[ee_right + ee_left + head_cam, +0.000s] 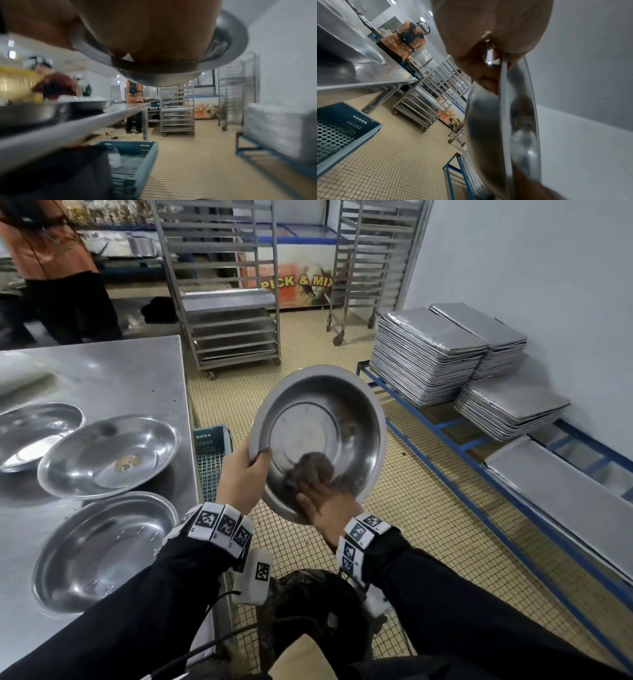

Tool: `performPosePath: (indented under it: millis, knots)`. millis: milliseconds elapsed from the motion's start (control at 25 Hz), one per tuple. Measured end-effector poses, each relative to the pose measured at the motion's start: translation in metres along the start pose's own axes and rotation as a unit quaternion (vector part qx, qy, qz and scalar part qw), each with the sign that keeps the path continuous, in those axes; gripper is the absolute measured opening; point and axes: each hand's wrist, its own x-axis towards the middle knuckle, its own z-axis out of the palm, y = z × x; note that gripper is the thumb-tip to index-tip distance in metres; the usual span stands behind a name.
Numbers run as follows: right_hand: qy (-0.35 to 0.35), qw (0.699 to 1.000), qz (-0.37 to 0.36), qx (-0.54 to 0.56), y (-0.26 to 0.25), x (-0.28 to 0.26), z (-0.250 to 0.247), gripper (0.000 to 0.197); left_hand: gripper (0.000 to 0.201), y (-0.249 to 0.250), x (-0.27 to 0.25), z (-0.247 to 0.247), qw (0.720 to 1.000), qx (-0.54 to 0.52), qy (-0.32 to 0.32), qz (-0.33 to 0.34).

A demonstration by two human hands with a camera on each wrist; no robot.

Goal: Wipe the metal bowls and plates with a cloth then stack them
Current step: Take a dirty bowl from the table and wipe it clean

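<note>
steel table (pixel 113 371), tiled floor (pixel 411 525) — stacked trays (pixel 424 354)

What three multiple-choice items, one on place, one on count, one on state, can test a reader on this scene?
1. Where is the cloth?
A. on the table
B. inside the held bowl
C. on the floor

2. How many metal dishes lie on the steel table?
A. one
B. three
C. five

3. How is the held bowl kept?
A. flat on the table
B. tilted in the air
C. stacked on another

Key: 1 B, the right hand presses it there; 2 B, three show; 3 B, the left hand has a grip on its rim.
</note>
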Motion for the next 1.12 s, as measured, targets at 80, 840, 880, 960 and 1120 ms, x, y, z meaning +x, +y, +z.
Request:
performPosePath:
  millis: [80, 840, 880, 960, 1120]
  knots:
    - [0.035, 0.989, 0.039, -0.140, 0.030, 0.014, -0.008, 0.058, 0.015, 0.002, 0.003, -0.002, 1.000, 0.001, -0.003, -0.003]
    - [0.247, 0.956, 0.149, 0.044, 0.063, 0.011, -0.052, 0.056, 0.019, 0.014, -0.005, 0.001, 0.993, -0.097, 0.026, -0.058]
    - [0.276, 0.947, 0.150, 0.073, 0.067, 0.012, -0.057, 0.055, 0.016, 0.013, -0.006, 0.000, 0.992, -0.103, 0.022, -0.065]
    - [0.310, 0.926, 0.163, 0.140, 0.071, 0.014, -0.066, 0.051, 0.013, 0.011, -0.008, -0.003, 0.990, -0.117, 0.010, -0.077]
    - [0.323, 0.885, 0.211, 0.262, 0.066, 0.016, -0.075, 0.037, 0.015, 0.006, -0.004, -0.011, 0.986, -0.140, 0.002, -0.090]
